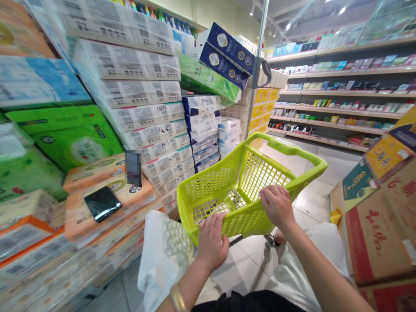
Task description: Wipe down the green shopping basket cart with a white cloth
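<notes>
A lime-green plastic shopping cart [224, 174] with perforated walls stands on the tiled floor in front of me, its handle to the upper right. Nothing lies in its basket that I can make out. The fingers of my left hand [212, 240] curl over the near rim at the left. Further right, my right hand [278, 207] grips the same rim close to the handle end. A gold bangle [178, 298] circles my left wrist. To the left, a dark phone-like slab [102, 203] rests on an orange tissue pack [143, 197].
Tall stacks of wrapped tissue packs [146, 91] rise at the left. Blue boxes [224, 54] lean on a green pack [208, 78] beside a metal post [255, 82]. Cardboard cartons [380, 225] are piled at the right. Stocked shelves [341, 93] line the back.
</notes>
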Demonstrator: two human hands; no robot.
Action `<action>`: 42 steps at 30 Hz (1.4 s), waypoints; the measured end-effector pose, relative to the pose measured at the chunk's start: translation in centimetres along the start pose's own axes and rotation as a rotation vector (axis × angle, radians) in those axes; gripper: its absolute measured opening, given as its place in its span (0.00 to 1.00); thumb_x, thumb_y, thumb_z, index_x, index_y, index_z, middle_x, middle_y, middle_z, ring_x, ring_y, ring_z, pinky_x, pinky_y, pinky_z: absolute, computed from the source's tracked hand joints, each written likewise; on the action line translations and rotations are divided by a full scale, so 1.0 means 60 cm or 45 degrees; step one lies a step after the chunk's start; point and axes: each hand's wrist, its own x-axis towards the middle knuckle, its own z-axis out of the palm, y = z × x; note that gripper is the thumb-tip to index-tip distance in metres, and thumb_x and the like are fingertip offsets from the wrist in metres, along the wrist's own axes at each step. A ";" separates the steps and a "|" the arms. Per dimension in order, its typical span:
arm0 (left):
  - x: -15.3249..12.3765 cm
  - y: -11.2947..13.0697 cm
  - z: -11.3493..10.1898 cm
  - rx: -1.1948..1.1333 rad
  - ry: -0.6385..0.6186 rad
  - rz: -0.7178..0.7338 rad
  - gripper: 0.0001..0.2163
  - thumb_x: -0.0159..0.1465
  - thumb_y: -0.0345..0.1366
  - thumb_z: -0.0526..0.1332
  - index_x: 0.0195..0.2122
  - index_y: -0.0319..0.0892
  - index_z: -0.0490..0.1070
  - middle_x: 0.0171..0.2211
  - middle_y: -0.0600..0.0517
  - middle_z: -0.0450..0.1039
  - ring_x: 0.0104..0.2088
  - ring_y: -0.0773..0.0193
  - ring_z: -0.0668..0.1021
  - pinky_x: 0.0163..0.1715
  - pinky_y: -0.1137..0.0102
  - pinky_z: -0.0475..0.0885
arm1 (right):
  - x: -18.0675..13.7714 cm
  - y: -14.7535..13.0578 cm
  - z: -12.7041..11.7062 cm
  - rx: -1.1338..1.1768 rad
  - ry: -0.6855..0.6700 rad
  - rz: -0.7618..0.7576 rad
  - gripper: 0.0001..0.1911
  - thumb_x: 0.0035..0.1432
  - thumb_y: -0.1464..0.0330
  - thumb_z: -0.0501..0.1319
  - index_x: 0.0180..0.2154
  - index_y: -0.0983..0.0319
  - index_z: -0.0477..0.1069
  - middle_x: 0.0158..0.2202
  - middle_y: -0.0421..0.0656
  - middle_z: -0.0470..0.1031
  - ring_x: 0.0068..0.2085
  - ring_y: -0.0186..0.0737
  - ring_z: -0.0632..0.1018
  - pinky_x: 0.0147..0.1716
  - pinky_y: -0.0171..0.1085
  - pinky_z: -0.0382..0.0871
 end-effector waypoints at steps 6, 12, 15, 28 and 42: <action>0.003 -0.003 -0.010 -0.056 -0.027 0.019 0.26 0.52 0.26 0.54 0.53 0.43 0.62 0.47 0.47 0.70 0.47 0.54 0.71 0.51 0.57 0.62 | -0.001 0.035 -0.018 -0.178 0.145 0.101 0.12 0.64 0.66 0.54 0.31 0.60 0.72 0.35 0.44 0.73 0.42 0.44 0.68 0.49 0.42 0.55; 0.017 -0.019 -0.007 -0.034 -0.036 0.037 0.22 0.51 0.27 0.56 0.49 0.43 0.64 0.44 0.48 0.71 0.45 0.54 0.72 0.49 0.57 0.63 | -0.016 -0.050 -0.008 -0.080 0.022 0.100 0.13 0.64 0.67 0.55 0.27 0.59 0.71 0.31 0.43 0.72 0.39 0.42 0.68 0.46 0.41 0.55; 0.029 -0.036 -0.006 -0.015 -0.019 0.054 0.20 0.53 0.27 0.55 0.48 0.43 0.65 0.43 0.48 0.71 0.45 0.54 0.72 0.49 0.57 0.63 | -0.021 -0.075 -0.006 -0.014 -0.021 0.049 0.12 0.64 0.68 0.55 0.29 0.59 0.71 0.31 0.42 0.73 0.40 0.41 0.69 0.47 0.40 0.55; 0.086 -0.103 -0.016 0.066 -0.024 0.084 0.14 0.56 0.30 0.54 0.43 0.43 0.69 0.40 0.48 0.73 0.43 0.56 0.73 0.51 0.56 0.64 | -0.029 0.050 -0.106 -0.344 0.309 0.239 0.12 0.63 0.64 0.55 0.32 0.60 0.73 0.36 0.45 0.74 0.43 0.44 0.69 0.49 0.43 0.56; 0.108 0.080 0.029 -0.259 -0.299 0.301 0.35 0.54 0.29 0.57 0.64 0.42 0.49 0.61 0.42 0.61 0.63 0.51 0.61 0.64 0.48 0.51 | -0.030 -0.043 -0.091 -0.148 0.126 0.175 0.08 0.64 0.68 0.55 0.36 0.58 0.74 0.38 0.43 0.76 0.44 0.43 0.72 0.52 0.44 0.52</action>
